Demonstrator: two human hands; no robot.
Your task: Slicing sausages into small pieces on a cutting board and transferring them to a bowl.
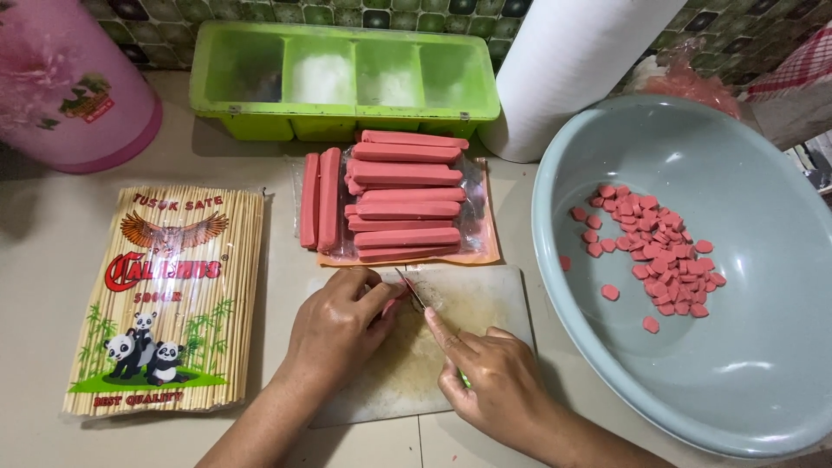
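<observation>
My left hand [336,329] presses down on a pink sausage [397,301] lying on a pale cutting board [485,299]; most of the sausage is hidden under my fingers. My right hand [490,377] grips a small knife [414,291], index finger laid along its back, the blade at the sausage's exposed end. Just behind the board, a pile of whole pink sausages [399,195] lies on an opened plastic wrapper.
A large grey-blue basin [763,260] at the right holds many pink sausage slices [659,256]. A pack of bamboo skewers [169,299] lies at the left. Behind stand a green compartment tray [342,78], a white paper roll [572,69] and a pink container [69,82].
</observation>
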